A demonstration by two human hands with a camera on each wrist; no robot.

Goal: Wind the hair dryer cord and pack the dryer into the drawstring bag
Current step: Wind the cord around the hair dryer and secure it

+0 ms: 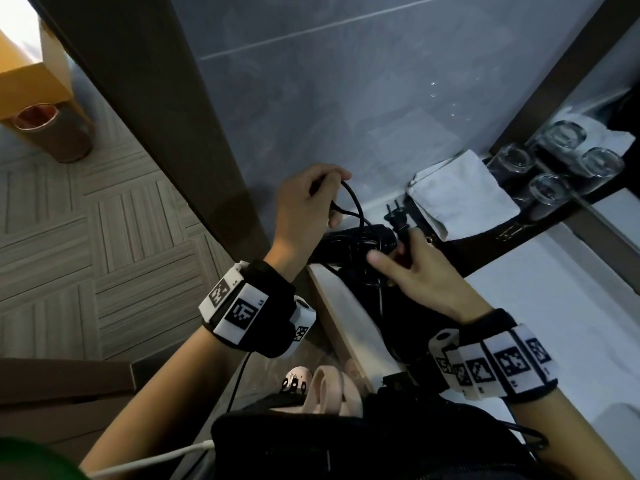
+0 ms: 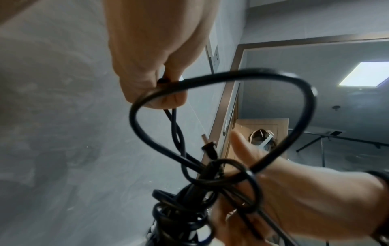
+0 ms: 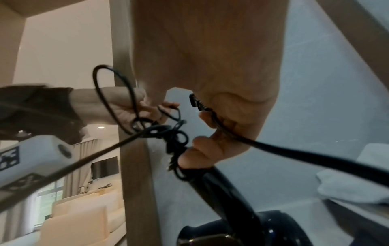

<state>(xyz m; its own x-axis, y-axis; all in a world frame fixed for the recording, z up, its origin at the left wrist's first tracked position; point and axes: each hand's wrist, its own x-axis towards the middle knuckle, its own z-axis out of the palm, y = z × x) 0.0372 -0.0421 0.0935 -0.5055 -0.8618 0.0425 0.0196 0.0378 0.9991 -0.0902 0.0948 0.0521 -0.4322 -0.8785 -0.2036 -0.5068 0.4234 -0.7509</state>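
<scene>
The black hair dryer (image 1: 349,242) lies at the left end of the white counter (image 1: 554,306), with the black cord (image 1: 356,202) wound loosely round its handle (image 3: 223,184). My left hand (image 1: 325,195) is raised above it and pinches a loop of cord (image 2: 231,74) between thumb and fingers. My right hand (image 1: 398,261) grips the handle end and the cord just below the plug (image 1: 394,214), which sticks up free. Dark fabric (image 1: 408,313) lies under my right hand; I cannot tell whether it is the drawstring bag.
A folded white towel (image 1: 460,192) and several upturned glasses (image 1: 550,188) stand on a dark tray to the right, in front of a mirror. A grey tiled wall (image 1: 346,98) is behind, a dark door frame (image 1: 156,116) to the left, and a copper bin (image 1: 52,133) on the floor.
</scene>
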